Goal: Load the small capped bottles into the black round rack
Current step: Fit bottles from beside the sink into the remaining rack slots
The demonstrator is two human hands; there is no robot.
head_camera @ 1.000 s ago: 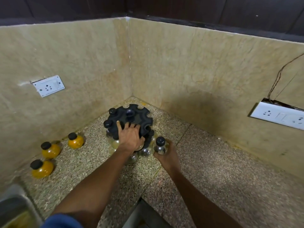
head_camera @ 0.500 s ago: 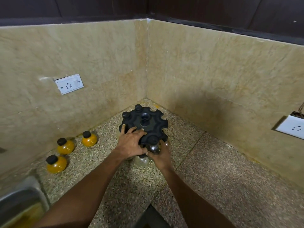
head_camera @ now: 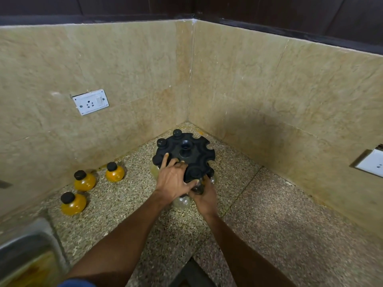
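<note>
In the counter corner the black round rack (head_camera: 187,154), several rim slots filled by capped bottles, is pressed by the spread left hand (head_camera: 173,181), while a clear bottle (head_camera: 196,186) is gripped at its near edge by the right hand (head_camera: 204,198), three orange-filled bottles (head_camera: 85,181) standing well apart.

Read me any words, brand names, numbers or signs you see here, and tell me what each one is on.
No readable text in this view.
Black round rack: no lettering shows.
Three orange bottles on the counter: black caps, no labels visible.
Left wall socket: only pin holes and a switch, no print.
Right wall socket: cut off at the frame edge, no marking legible.
</note>
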